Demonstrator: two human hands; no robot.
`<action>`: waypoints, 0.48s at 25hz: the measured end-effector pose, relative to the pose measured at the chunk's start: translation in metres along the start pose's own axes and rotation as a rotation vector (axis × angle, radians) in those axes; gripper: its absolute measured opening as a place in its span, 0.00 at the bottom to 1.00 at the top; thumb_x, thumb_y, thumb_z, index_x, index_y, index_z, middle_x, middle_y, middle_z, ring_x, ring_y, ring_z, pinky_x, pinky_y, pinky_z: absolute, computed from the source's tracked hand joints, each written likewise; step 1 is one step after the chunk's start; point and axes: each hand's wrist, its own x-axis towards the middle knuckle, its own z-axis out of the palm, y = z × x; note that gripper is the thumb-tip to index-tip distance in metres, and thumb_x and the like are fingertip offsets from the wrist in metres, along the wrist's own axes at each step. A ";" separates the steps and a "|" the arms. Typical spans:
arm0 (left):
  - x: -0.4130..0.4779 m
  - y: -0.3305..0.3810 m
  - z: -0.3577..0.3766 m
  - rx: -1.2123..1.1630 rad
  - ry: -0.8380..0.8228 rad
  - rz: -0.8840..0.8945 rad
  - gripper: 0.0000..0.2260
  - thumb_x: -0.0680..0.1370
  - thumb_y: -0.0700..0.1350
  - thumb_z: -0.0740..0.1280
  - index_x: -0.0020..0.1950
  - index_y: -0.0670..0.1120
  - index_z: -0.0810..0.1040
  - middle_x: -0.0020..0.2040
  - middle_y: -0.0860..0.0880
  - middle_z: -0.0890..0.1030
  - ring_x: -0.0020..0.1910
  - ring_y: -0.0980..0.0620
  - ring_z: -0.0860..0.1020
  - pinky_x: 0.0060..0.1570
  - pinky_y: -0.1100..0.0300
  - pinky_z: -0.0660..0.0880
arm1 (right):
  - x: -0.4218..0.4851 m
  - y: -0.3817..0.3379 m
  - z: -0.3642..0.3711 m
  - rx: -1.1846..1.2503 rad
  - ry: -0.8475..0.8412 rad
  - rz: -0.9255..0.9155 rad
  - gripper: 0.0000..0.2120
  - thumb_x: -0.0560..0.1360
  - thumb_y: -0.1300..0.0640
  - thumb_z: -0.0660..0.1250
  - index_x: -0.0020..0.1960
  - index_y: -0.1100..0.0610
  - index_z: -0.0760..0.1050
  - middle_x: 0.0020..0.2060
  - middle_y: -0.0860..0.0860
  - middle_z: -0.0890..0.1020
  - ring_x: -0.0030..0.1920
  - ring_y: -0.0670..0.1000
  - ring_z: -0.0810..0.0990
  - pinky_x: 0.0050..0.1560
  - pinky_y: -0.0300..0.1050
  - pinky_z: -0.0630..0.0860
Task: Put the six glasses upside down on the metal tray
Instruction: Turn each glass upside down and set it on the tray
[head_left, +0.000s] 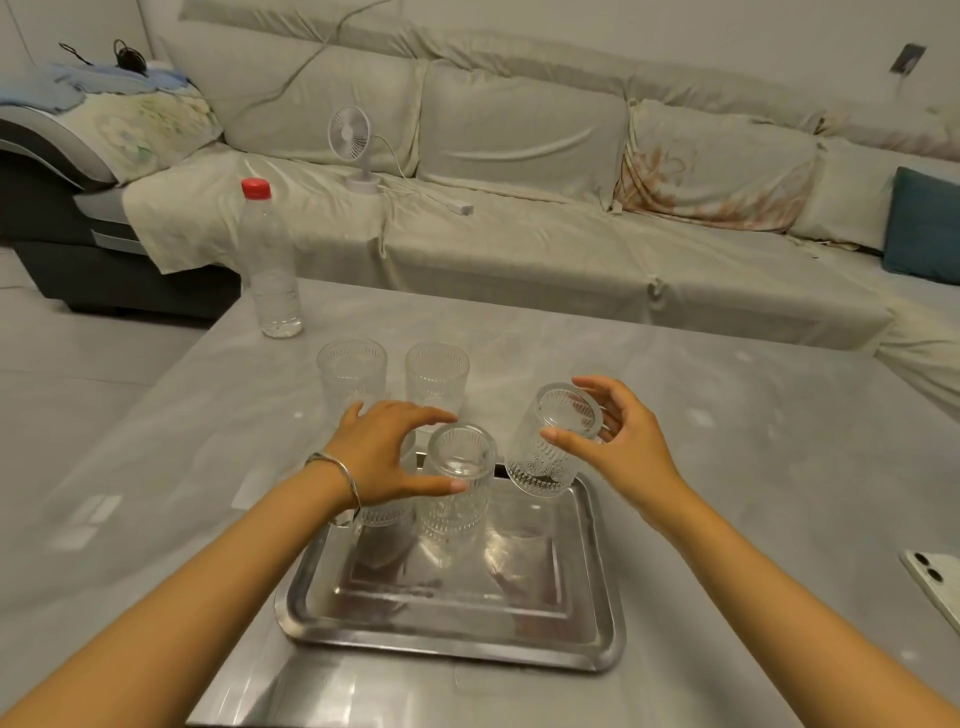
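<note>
Metal tray (452, 636) carries an upturned glass (457, 488); the right hand (618, 441) grips a tilted, inverted glass (553, 441), the left hand (387, 449) spread open, holding nothing

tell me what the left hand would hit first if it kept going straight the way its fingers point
The left hand points right, across the far end of the metal tray. First in that line is the upside-down glass at its fingertips, thumb nearly touching it. Depth is unclear, so the fingers may pass just behind it.

Metal tray (447, 629): one ribbed glass (457, 483) inverted at its centre; another (550, 441) tilted above its far-right corner; two upright glasses (352, 374) beyond it.
</note>
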 end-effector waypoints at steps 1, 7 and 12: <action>-0.001 0.000 0.003 0.011 0.025 -0.001 0.35 0.61 0.72 0.64 0.66 0.61 0.66 0.65 0.56 0.74 0.66 0.52 0.68 0.70 0.43 0.56 | -0.005 0.003 0.001 -0.007 -0.009 0.011 0.30 0.63 0.56 0.79 0.61 0.51 0.72 0.59 0.49 0.78 0.59 0.49 0.77 0.62 0.48 0.76; 0.002 -0.002 0.015 0.062 0.116 -0.028 0.34 0.61 0.73 0.63 0.64 0.60 0.68 0.59 0.56 0.77 0.63 0.51 0.70 0.68 0.45 0.59 | -0.019 0.025 0.009 -0.041 -0.037 0.042 0.29 0.62 0.54 0.79 0.60 0.48 0.72 0.59 0.47 0.78 0.60 0.49 0.77 0.61 0.46 0.76; 0.003 -0.003 0.018 0.069 0.139 -0.046 0.37 0.58 0.74 0.60 0.64 0.60 0.68 0.59 0.56 0.77 0.63 0.50 0.70 0.67 0.45 0.60 | -0.021 0.038 0.017 -0.040 -0.051 0.043 0.30 0.62 0.53 0.80 0.60 0.46 0.72 0.59 0.46 0.78 0.60 0.48 0.77 0.57 0.40 0.76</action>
